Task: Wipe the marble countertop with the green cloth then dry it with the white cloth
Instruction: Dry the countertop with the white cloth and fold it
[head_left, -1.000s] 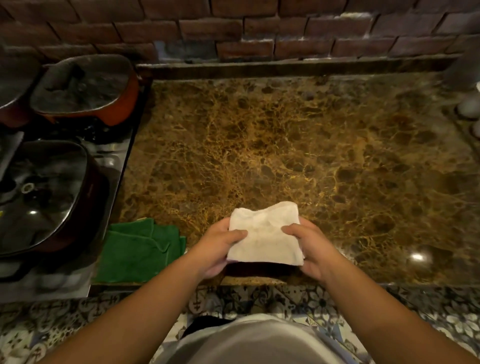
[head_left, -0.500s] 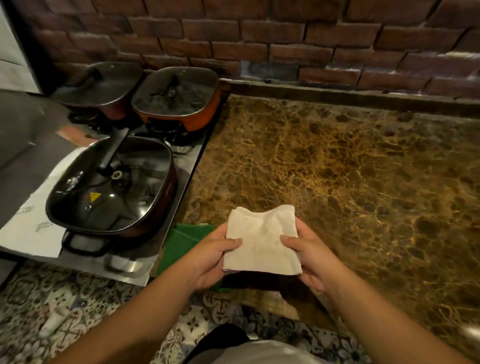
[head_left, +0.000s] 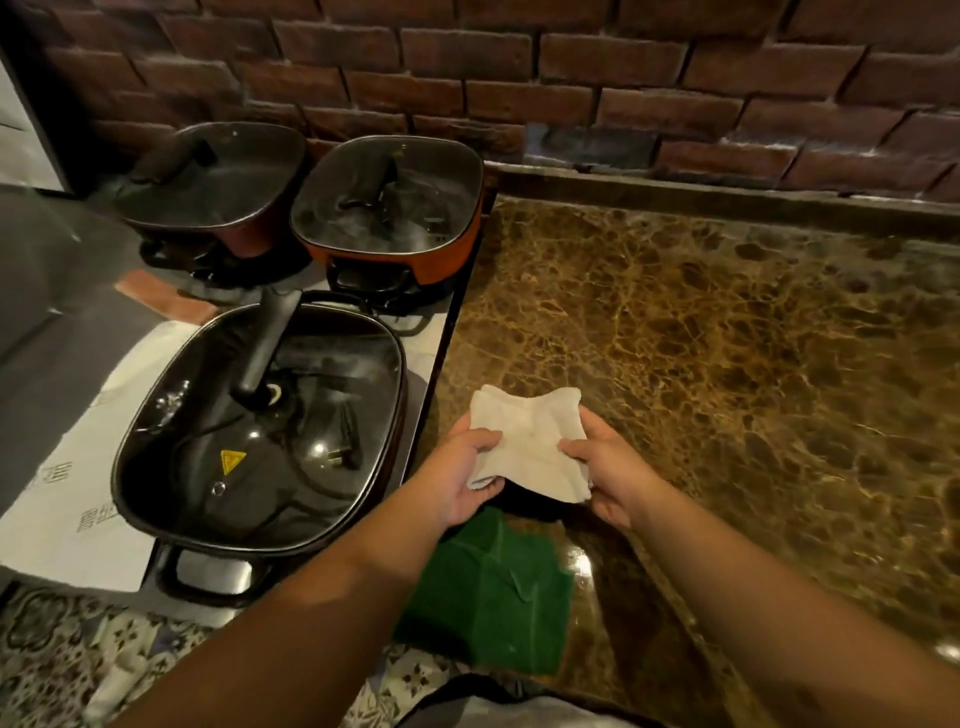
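A folded white cloth (head_left: 530, 441) hangs just above the brown marble countertop (head_left: 727, 353), near its left edge. My left hand (head_left: 462, 478) grips the cloth's left side with the thumb on top. My right hand (head_left: 608, 467) pinches its right side. A folded green cloth (head_left: 493, 592) lies flat on the countertop's front left corner, below my hands and partly hidden by my left forearm.
Left of the countertop, three lidded square pans stand on a stove: a black one (head_left: 260, 431) in front, an orange one (head_left: 389, 208) and a dark one (head_left: 208, 176) behind. A brick wall (head_left: 571, 78) backs the counter. Patterned floor tiles (head_left: 78, 649) show below.
The view has swung left, bringing the stove and pans into frame. Both hands, still holding the white cloth, have shifted left toward the counter's left edge, above the green cloth.
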